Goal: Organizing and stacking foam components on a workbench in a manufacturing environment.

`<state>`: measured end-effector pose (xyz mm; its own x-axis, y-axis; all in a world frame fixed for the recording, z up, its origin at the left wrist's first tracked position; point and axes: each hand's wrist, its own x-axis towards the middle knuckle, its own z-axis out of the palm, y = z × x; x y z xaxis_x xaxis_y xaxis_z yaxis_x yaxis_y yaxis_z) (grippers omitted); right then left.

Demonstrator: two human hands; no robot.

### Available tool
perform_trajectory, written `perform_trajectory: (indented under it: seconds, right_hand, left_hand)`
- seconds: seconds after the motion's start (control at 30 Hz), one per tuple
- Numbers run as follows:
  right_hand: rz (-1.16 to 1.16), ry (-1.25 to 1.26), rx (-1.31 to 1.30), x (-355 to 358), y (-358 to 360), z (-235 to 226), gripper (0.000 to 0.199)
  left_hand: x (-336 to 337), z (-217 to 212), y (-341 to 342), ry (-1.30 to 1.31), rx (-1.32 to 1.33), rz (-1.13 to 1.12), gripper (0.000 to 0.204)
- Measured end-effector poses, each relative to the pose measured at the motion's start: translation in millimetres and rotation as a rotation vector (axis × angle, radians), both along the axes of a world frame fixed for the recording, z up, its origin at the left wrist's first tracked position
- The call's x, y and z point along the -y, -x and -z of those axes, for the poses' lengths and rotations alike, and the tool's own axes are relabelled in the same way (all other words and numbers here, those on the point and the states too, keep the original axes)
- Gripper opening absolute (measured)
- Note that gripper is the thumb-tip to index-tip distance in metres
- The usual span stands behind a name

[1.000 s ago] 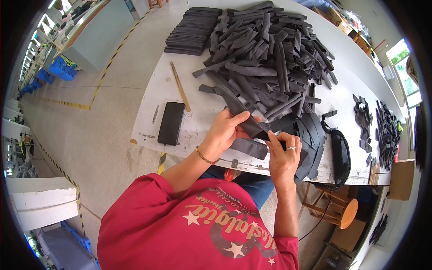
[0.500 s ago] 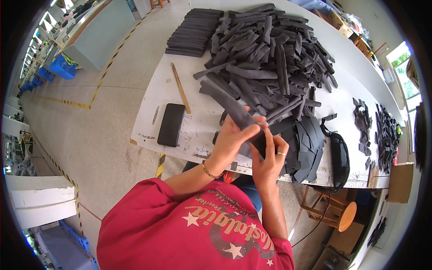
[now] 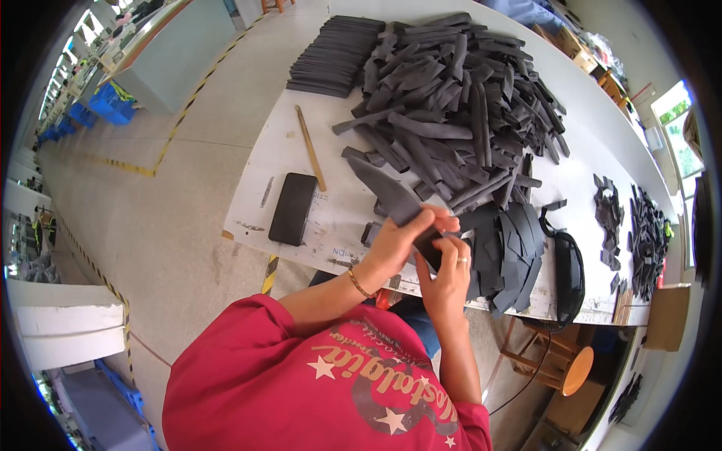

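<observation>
Both hands, left hand [image 3: 398, 242] and right hand [image 3: 445, 274], had a closed grip on one dark foam strip [image 3: 391, 199] over the white tabletop's [image 3: 331, 214] near edge; grey concrete floor [image 3: 180, 203] lay beside it.

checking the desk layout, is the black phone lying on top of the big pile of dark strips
No, the black phone lies flat on the white table, left of the pile of dark strips.

Your left hand [image 3: 395, 244] and right hand [image 3: 445, 274] meet at chest height, fingers curled in a closed grip, both forearms bent inward.
</observation>
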<state>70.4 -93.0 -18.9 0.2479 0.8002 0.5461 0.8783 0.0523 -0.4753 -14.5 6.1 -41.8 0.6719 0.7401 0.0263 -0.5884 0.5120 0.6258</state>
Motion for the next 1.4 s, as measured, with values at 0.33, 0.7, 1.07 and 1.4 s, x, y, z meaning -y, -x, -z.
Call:
perform_trajectory:
  seconds: [0.33, 0.7, 1.07, 1.4]
  right_hand:
    - [-0.147, 0.027, -0.076, -1, -8, 1, 0.032]
    - [-0.284, 0.074, 0.002, 11, -37, -16, 0.027]
    - [-0.284, -0.010, -0.076, 0, -29, -21, 0.015]
    - [-0.305, -0.019, -0.111, -6, -26, -22, 0.013]
  left_hand:
    - [13, 2, -4, 0.111, 0.034, 0.034, 0.029]
    - [-19, -32, 9, 0.005, 0.133, -0.084, 0.029]
    - [5, -26, 2, 0.016, 0.195, -0.098, 0.025]
    - [11, -23, 1, 0.052, 0.207, -0.097, 0.025]
